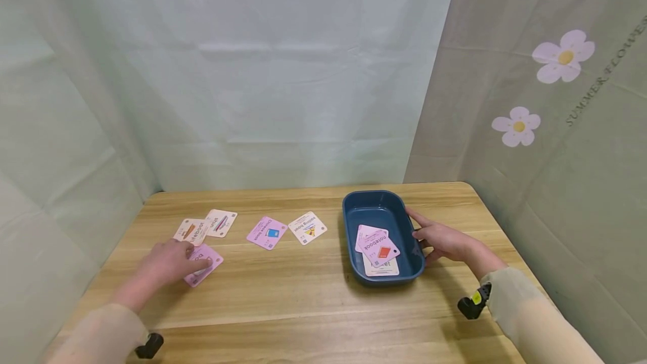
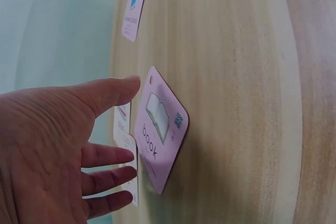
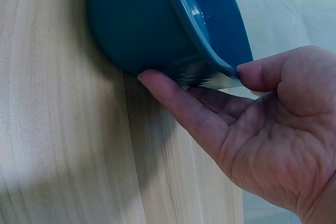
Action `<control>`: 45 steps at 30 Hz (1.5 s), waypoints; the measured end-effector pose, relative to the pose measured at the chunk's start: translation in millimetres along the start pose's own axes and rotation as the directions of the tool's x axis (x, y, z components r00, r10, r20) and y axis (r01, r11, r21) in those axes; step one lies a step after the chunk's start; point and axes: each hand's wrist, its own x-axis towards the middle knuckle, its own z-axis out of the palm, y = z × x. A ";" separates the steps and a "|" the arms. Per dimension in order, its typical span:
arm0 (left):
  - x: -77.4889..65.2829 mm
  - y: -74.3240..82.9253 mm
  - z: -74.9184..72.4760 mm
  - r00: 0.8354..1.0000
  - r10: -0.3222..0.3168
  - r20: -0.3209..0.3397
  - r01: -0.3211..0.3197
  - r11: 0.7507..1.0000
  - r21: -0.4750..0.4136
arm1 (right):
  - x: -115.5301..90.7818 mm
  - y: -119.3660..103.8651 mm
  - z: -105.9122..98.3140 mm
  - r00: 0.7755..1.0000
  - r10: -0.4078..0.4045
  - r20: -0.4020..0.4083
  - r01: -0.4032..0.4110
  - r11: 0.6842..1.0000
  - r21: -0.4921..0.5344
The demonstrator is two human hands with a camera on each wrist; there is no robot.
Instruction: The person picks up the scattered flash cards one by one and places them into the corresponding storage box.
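- The book card [image 2: 161, 129] lies on the table [image 1: 263, 319], at the left side, just beside the left hand [image 1: 169, 265]. It is pink, with a drawing of an open book.
- The left hand is released: its thumb and visible fingers are apart from one another and grasp nothing. From the head, it covers one part of this card; whether a fingertip touches the card, I cannot tell.
- The lifeboat card [image 1: 194, 230] lies just beyond these fingers, and the ship card [image 1: 221, 223] is next to it, their edges meeting.
- More toward the middle lie the Chinese book card [image 1: 266, 233], which is pink, and the sailing boat card [image 1: 308, 228], which is white. Their corners are close together.
- The blue tray [image 1: 373, 212] stands on the right half of the table. Inside it, the pink notebook card [image 1: 381, 248] lies over a white card [image 1: 385, 270] and another card [image 1: 365, 233].
- The right hand [image 1: 447, 239] grasps the tray by its right side, the thumb at the rim and the other fingers against the outer wall.
- Each arm wears a pale sleeve [image 1: 531, 313] and a black device [image 1: 474, 303] near the wrist.
- Behind the table hangs a pale curtain [image 1: 283, 77]; at the right, a curtain carries flowers [image 1: 553, 66] and the words "SUMMER FLOWER".
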 end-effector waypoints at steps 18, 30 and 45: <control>-3.0 1.2 16.6 0.996 -0.066 -0.056 0.067 0.998 0.018 | -0.2 -0.2 0.5 1.000 -0.005 -0.003 0.005 1.000 0.000; -7.6 5.4 24.5 0.995 -0.054 -0.083 0.053 0.998 -0.015 | -0.3 -0.6 0.7 1.000 -0.003 0.002 0.003 1.000 0.004; -6.0 15.7 24.6 0.990 -0.025 -0.137 0.023 1.000 -0.013 | 0.3 -0.1 0.6 1.000 0.000 -0.002 0.000 1.000 0.001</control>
